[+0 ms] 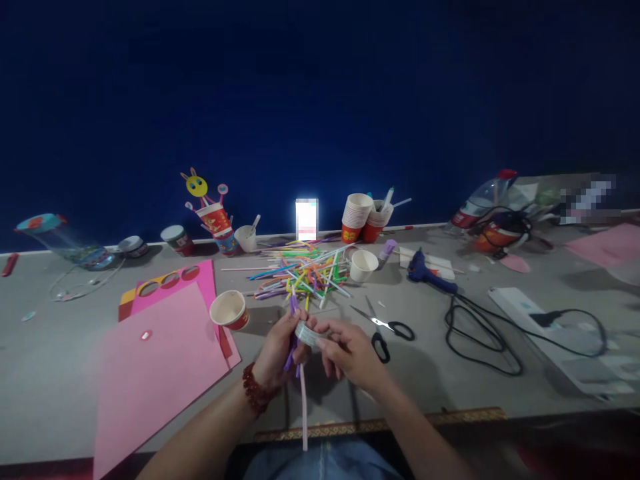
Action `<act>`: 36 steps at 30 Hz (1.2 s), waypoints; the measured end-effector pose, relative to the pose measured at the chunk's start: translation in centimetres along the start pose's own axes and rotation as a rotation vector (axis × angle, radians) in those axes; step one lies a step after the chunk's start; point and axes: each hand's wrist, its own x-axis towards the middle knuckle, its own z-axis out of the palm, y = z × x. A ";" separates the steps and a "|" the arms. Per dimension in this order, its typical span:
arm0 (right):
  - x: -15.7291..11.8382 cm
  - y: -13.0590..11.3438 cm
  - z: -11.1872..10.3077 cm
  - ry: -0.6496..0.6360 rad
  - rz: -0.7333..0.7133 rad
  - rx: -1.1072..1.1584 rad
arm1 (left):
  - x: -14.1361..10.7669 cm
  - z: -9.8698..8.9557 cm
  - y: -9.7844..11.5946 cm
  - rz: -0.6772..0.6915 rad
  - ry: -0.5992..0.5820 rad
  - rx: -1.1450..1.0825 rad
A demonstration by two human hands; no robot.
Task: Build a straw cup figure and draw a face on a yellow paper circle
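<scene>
My left hand (pixel 281 347) is closed around a few purple straws (pixel 291 357) and a pale pink straw (pixel 304 413) that hangs down toward my lap. A pale printed strip (pixel 309 335), perhaps tape, lies across the fingers of my left hand and reaches to my right hand (pixel 350 350). The fingertips of my right hand pinch its near end. Just beyond both hands lies a pile of coloured straws (pixel 310 270). Open scissors (pixel 383 325) with black handles rest to the right of my right hand.
Paper cups stand at left (pixel 230 311) and right (pixel 363 266) of the pile. Pink sheets (pixel 160 373) cover the left side. A blue glue gun (pixel 430 275) with a looping black cord lies at right. A decorated cup (pixel 215 220) and stacked cups (pixel 357 217) stand behind.
</scene>
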 end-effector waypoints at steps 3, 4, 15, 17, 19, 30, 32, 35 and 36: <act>-0.2 -0.6 0.2 0.024 0.005 -0.050 | 0.0 -0.1 -0.1 -0.030 -0.020 0.010; -0.2 -0.7 0.2 0.007 -0.006 -0.033 | 0.0 -0.2 0.0 -0.062 -0.032 0.004; 0.6 0.5 -1.0 -0.139 -0.010 0.092 | 0.2 -0.3 0.8 -0.055 -0.014 0.070; 0.4 0.1 -1.3 -0.082 0.037 -0.015 | 0.0 -0.1 1.0 0.085 0.018 0.161; 0.2 -0.2 -1.5 -0.055 0.062 -0.074 | -0.4 0.2 1.0 0.247 0.040 0.338; 0.0 0.7 -1.5 -0.173 0.032 0.084 | 0.2 0.0 1.4 -0.004 0.050 0.103; 0.2 0.7 -1.7 -0.198 0.042 0.134 | 0.4 -0.3 1.8 -0.131 0.015 0.007; 0.6 0.8 -1.8 -0.242 0.044 0.197 | 0.4 -0.7 2.0 -0.222 0.005 -0.033; 0.6 0.9 -1.8 -0.252 0.043 0.208 | 0.4 -0.7 1.9 -0.234 0.005 -0.045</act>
